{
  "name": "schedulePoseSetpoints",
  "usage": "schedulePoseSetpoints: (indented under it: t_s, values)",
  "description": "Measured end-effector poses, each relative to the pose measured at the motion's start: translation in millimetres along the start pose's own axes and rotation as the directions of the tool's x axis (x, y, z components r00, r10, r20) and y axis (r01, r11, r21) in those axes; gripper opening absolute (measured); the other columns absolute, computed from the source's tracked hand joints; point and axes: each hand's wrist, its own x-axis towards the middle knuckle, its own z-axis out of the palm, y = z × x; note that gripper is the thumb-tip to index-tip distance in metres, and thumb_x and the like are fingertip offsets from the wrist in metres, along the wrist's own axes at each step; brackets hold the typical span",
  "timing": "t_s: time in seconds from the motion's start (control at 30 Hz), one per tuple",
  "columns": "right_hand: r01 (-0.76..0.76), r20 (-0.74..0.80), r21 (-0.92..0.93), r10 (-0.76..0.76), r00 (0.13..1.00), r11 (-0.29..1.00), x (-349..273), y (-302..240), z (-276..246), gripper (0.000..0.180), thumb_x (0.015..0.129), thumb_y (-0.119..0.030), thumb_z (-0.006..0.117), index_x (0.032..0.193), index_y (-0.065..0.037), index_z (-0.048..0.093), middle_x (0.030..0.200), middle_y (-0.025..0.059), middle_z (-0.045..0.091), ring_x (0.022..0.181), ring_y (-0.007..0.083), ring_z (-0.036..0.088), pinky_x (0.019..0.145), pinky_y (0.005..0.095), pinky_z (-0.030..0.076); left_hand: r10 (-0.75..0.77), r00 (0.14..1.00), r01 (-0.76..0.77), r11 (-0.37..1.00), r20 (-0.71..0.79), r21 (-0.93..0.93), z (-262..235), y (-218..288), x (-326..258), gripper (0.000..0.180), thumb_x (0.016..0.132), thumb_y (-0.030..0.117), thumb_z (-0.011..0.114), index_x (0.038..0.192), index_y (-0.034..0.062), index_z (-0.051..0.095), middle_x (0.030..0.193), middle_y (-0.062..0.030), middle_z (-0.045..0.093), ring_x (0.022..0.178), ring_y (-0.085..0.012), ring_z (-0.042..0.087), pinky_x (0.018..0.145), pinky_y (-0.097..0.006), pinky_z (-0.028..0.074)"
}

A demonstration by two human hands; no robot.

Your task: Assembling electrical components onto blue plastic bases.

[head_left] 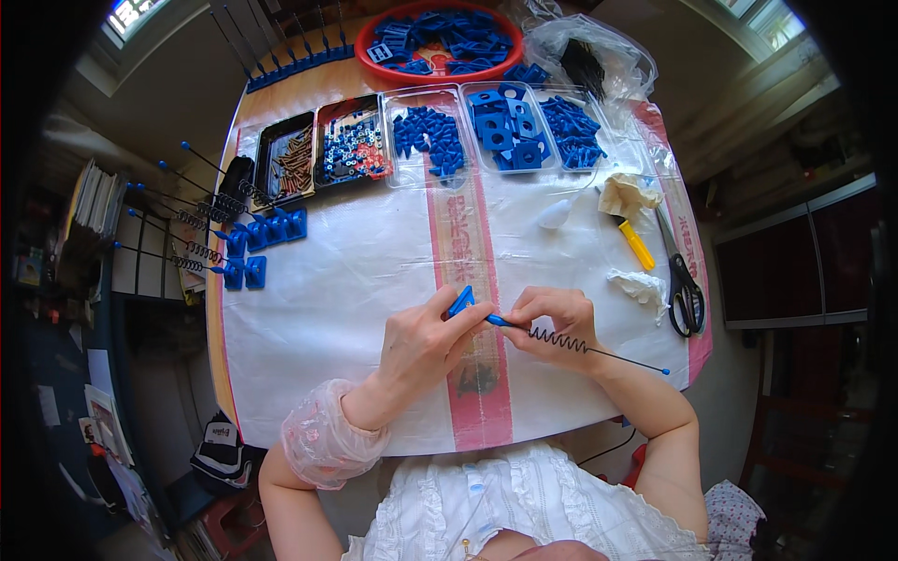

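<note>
My left hand (421, 346) pinches a small blue plastic piece (459, 301) above the white sheet (337, 280) on the table. My right hand (554, 323) grips a thin black rod with a coiled spring (561, 340) and a blue tip at its far end (665, 371). The rod's blue end meets the blue piece between my two hands. Both hands hover near the table's front middle, over a red printed stripe.
Clear trays of blue parts (505, 126), black trays of screws (290, 159) and small parts (351, 145), and a red basin (440, 42) line the back. Finished spring rods on blue bases (253, 245) lie at left. Scissors (683, 280), a yellow-handled tool (636, 245) and tissue lie at right.
</note>
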Motion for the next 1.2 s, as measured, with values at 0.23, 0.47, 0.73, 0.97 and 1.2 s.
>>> schedulePoseSetpoints:
  t_s: [0.23,0.47,0.73,0.97,1.2]
  values:
    - [-0.007,0.0,0.005,0.007,1.0,1.0,0.1,0.6,0.9,0.02,0.077,0.008,0.078,0.094,-0.001,0.075,0.08,0.0084,0.071,0.065,0.0119,0.064,0.058,0.0233,0.05,-0.008,1.0,0.007,0.999,-0.018,-0.032,-0.7,2.7,1.5,0.023,0.085,0.016,0.075,0.108,0.0181,0.075,0.082,-0.0072,0.06,0.061,-0.0261,0.064,0.054,-0.038,0.05]
    - [-0.029,0.013,0.006,0.029,1.0,1.0,0.2,1.0,1.1,0.02,0.076,0.008,0.078,0.094,-0.001,0.075,0.081,0.0087,0.071,0.066,0.0121,0.064,0.059,0.0233,0.05,-0.006,1.0,0.006,1.0,-0.015,-0.015,1.5,-0.1,-1.1,0.019,0.089,0.019,0.073,0.108,0.021,0.072,0.087,-0.0043,0.06,0.061,-0.0236,0.064,0.052,-0.036,0.049]
    - [-0.051,0.009,-0.013,0.051,0.999,0.999,0.0,-2.5,0.4,0.019,0.074,0.011,0.079,0.087,0.0,0.073,0.079,0.0112,0.072,0.07,0.0154,0.069,0.062,0.0255,0.052,0.0,1.0,-0.001,1.0,-0.021,-0.028,0.3,0.4,-0.1,0.019,0.089,0.019,0.073,0.108,0.0196,0.072,0.091,-0.0053,0.062,0.062,-0.0248,0.065,0.053,-0.037,0.051]
    - [-0.064,0.017,-0.004,0.064,0.998,0.998,0.3,-3.2,-0.1,0.018,0.075,0.011,0.079,0.088,0.0,0.073,0.08,0.0112,0.072,0.071,0.0152,0.069,0.062,0.0253,0.052,-0.018,1.0,0.018,1.0,0.023,-0.023,-0.1,0.4,0.2,0.019,0.089,0.02,0.074,0.108,0.0197,0.072,0.094,-0.0061,0.064,0.064,-0.0255,0.067,0.054,-0.037,0.051]
    - [-0.024,0.001,0.012,0.024,1.0,1.0,-0.2,-0.8,0.3,0.018,0.077,0.007,0.078,0.093,0.0,0.075,0.078,0.0078,0.07,0.063,0.0121,0.063,0.057,0.0239,0.049,-0.019,0.999,0.02,1.0,0.027,-0.024,-0.6,1.0,0.9,0.019,0.089,0.021,0.074,0.108,0.0196,0.073,0.094,-0.0062,0.064,0.063,-0.0256,0.066,0.053,-0.037,0.051]
